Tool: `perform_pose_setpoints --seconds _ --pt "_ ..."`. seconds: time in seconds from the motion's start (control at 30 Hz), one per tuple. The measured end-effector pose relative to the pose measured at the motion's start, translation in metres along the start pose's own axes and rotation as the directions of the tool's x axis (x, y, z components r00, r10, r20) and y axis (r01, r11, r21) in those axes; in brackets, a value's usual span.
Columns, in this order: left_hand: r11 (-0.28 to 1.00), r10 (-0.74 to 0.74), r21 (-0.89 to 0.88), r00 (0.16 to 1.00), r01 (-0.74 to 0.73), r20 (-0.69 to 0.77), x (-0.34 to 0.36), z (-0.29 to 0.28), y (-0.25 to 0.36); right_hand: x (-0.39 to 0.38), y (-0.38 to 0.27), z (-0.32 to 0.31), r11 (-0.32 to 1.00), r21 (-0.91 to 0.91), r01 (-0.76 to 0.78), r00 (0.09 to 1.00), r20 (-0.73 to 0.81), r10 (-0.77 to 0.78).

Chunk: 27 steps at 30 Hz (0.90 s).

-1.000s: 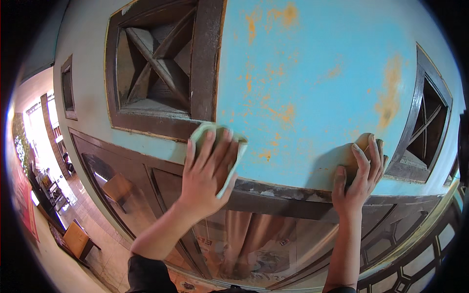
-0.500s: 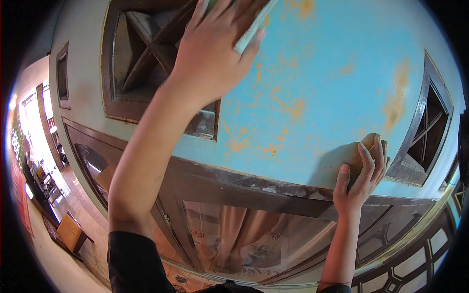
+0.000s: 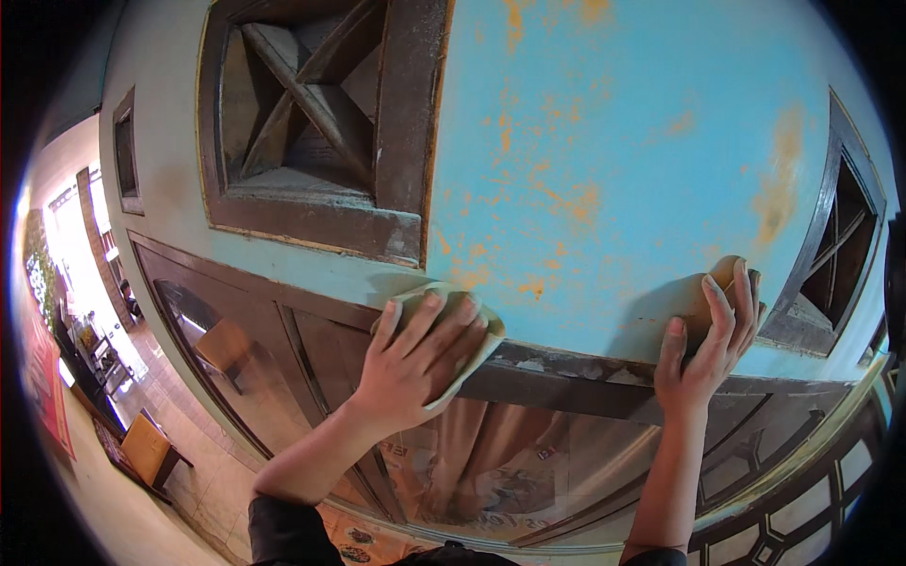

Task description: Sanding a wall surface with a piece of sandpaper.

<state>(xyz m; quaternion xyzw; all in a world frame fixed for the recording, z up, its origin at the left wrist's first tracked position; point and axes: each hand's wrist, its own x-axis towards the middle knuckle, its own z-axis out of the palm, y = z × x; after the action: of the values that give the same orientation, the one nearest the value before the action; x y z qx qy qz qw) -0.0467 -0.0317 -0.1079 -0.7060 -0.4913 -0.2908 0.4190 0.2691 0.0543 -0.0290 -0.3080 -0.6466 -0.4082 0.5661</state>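
On the pale blue wall, orange patches show through the paint. My left hand presses a folded, pale beige sheet of sandpaper against the wall's lower edge, just above the dark wooden door frame. Its fingers lie over the sheet, and the sheet's edges stick out around them. Further right, my right hand is raised at the wall with curled fingers. A tan piece, apparently sandpaper, shows behind those fingers, mostly hidden by them and their shadow.
A dark wooden vent with crossed slats is set in the wall at upper left, another vent at right. Glazed panels with a curtain lie below. A chair stands on the tiled floor at far left.
My left hand has come down from the upper wall beside the vent to the wall's lower edge, bringing the sandpaper along. The right hand stays at about the same spot.
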Motion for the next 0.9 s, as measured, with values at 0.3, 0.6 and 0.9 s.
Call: perform_pose_setpoints --seconds 0.3,0.6,0.9 --pt "0.992 -0.066 -0.114 0.997 0.061 -0.036 -0.002 0.007 0.013 -0.007 -0.001 0.003 1.000 -0.011 -0.018 1.000 -0.005 0.018" --pt "0.967 -0.196 -0.189 0.974 0.173 -0.109 0.001 0.011 0.007 -0.008 0.000 0.004 1.000 -0.016 -0.012 1.000 -0.020 0.011" --pt "0.931 -0.290 -0.290 0.933 0.223 -0.212 0.005 0.015 0.008 -0.012 0.002 0.003 0.999 -0.025 -0.024 1.000 -0.017 0.024"
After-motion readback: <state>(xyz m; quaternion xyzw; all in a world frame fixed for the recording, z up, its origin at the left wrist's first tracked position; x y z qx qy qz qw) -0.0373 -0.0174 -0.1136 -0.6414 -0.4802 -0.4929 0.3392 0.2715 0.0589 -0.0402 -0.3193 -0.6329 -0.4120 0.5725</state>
